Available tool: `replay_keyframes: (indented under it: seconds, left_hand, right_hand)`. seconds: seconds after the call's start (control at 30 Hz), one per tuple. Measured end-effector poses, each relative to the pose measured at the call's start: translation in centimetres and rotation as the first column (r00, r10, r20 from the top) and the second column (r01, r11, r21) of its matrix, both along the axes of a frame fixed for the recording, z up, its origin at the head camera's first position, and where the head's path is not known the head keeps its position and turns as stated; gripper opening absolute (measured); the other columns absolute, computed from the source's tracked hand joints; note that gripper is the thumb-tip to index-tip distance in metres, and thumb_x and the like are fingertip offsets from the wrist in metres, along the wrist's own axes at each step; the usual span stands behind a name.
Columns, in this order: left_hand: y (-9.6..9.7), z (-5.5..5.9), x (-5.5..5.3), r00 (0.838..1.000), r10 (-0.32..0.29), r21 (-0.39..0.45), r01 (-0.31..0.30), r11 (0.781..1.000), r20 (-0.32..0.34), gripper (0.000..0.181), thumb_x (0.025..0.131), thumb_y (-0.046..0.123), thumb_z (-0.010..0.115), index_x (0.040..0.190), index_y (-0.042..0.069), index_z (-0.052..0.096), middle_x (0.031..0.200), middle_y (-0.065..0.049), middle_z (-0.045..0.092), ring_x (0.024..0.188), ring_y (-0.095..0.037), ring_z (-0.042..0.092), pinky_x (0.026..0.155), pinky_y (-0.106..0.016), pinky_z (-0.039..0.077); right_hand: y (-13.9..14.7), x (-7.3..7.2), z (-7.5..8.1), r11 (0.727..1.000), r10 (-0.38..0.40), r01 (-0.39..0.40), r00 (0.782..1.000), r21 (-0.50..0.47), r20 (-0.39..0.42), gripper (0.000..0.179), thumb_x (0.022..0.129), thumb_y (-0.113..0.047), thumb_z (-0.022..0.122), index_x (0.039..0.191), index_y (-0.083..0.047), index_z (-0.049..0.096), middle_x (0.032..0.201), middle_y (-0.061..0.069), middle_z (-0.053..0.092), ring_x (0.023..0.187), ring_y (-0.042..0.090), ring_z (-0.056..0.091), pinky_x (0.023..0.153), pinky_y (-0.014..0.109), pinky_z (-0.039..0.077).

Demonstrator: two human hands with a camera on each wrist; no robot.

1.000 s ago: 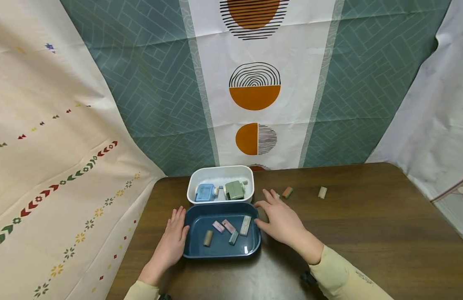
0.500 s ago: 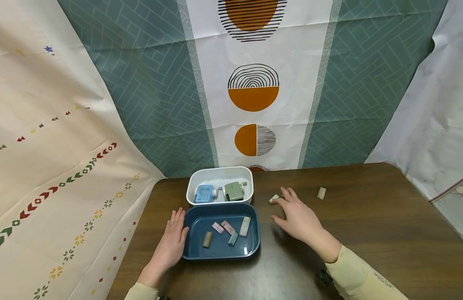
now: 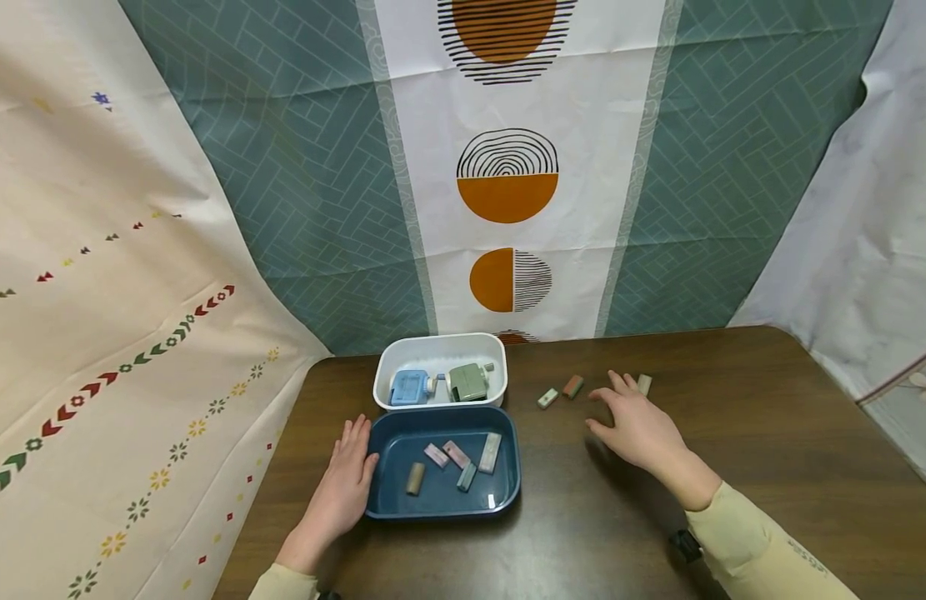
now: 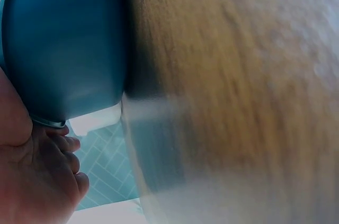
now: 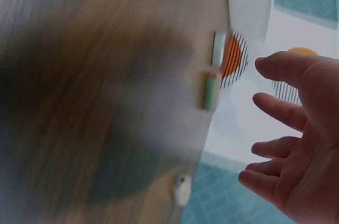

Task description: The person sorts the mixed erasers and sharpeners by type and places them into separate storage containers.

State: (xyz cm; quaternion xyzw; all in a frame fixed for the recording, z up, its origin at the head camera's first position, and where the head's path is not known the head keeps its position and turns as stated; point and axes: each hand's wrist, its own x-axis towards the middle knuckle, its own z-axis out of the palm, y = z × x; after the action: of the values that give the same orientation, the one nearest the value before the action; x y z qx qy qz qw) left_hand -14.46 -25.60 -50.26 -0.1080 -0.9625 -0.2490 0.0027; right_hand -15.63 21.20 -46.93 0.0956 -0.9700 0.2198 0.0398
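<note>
My left hand [image 3: 345,479] rests along the left side of a dark blue tray [image 3: 443,514], fingers straight. In the left wrist view the hand [image 4: 39,176] is at the rim of that tray [image 4: 63,49]. Inside lie several small eraser-like blocks: two pink, one white, one teal [image 3: 467,477] and one tan [image 3: 415,478]. My right hand [image 3: 637,427] hovers over the table with spread, slightly bent fingers and nothing in them. Just beyond its fingertips lies a cream block [image 3: 644,384], partly hidden. To its left are an orange-green block [image 3: 573,387] and a white one [image 3: 548,399].
Right behind the blue tray stands a white tray [image 3: 440,339]. It holds a blue boxy item [image 3: 409,387] and a green boxy item [image 3: 468,381]. A patterned cloth [image 3: 508,275] hangs behind the brown wooden table [image 3: 770,450].
My right hand has moved rightward from the blue tray's right rim, past the white and orange-green blocks, to the cream block. Those two blocks are now uncovered. My left hand stays put.
</note>
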Motion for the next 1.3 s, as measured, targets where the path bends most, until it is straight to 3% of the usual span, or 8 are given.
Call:
replay_keyframes:
  seconds: [0.23, 0.43, 0.63, 0.87, 1.3]
  left_hand:
    - [0.0, 0.1, -0.1, 1.0, 0.002, -0.004, -0.002, 1.0, 0.015, 0.061, 0.115, 0.017, 0.049, 0.166, -0.008, 0.026, 0.175, -0.024, 0.017, 0.162, -0.045, 0.008, 0.127, -0.065, 0.012]
    - [0.1, 0.1, 0.1, 1.0, -0.003, 0.001, 0.003, 1.0, 0.002, 0.06, 0.114, 0.015, 0.05, 0.164, -0.01, 0.027, 0.174, -0.027, 0.019, 0.161, -0.048, 0.011, 0.126, -0.067, 0.013]
    - [0.1, 0.1, 0.1, 1.0, -0.008, 0.002, 0.008, 1.0, -0.017, 0.06, 0.113, 0.013, 0.051, 0.164, -0.01, 0.028, 0.174, -0.027, 0.021, 0.161, -0.049, 0.012, 0.125, -0.068, 0.014]
    - [0.1, 0.1, 0.1, 1.0, -0.003, -0.001, 0.003, 1.0, -0.009, 0.06, 0.114, 0.015, 0.05, 0.164, -0.009, 0.028, 0.174, -0.027, 0.02, 0.161, -0.048, 0.011, 0.126, -0.067, 0.014]
    - [-0.1, -0.1, 0.1, 1.0, -0.002, -0.006, 0.002, 1.0, -0.013, 0.061, 0.114, 0.016, 0.051, 0.165, -0.009, 0.027, 0.174, -0.027, 0.02, 0.161, -0.047, 0.011, 0.126, -0.067, 0.014]
  right_hand:
    - [2.7, -0.5, -0.4, 0.999, -0.043, 0.043, 0.999, 0.005, 0.029, 0.049, 0.097, -0.025, 0.079, 0.138, -0.002, 0.067, 0.161, 0.041, 0.033, 0.148, 0.062, 0.03, 0.069, 0.056, 0.059]
    - [5.3, -1.1, -1.2, 0.996, -0.084, 0.083, 0.995, 0.026, 0.053, 0.057, 0.097, -0.027, 0.076, 0.142, 0.005, 0.061, 0.159, 0.046, 0.03, 0.147, 0.067, 0.026, 0.092, 0.075, 0.051]
    - [7.2, -1.7, -1.5, 0.992, -0.123, 0.119, 0.986, 0.042, 0.109, 0.069, 0.097, -0.03, 0.076, 0.149, 0.01, 0.052, 0.16, 0.048, 0.024, 0.147, 0.068, 0.022, 0.099, 0.08, 0.043]
    - [8.7, -3.1, -2.1, 0.991, -0.121, 0.113, 0.985, 0.07, 0.126, 0.078, 0.096, -0.033, 0.078, 0.154, 0.008, 0.045, 0.16, 0.049, 0.021, 0.146, 0.069, 0.021, 0.097, 0.081, 0.043]
    - [9.6, -5.1, -2.6, 0.991, -0.11, 0.096, 0.98, 0.088, 0.164, 0.08, 0.092, -0.034, 0.081, 0.152, 0.008, 0.048, 0.16, 0.048, 0.023, 0.147, 0.066, 0.021, 0.097, 0.082, 0.043]
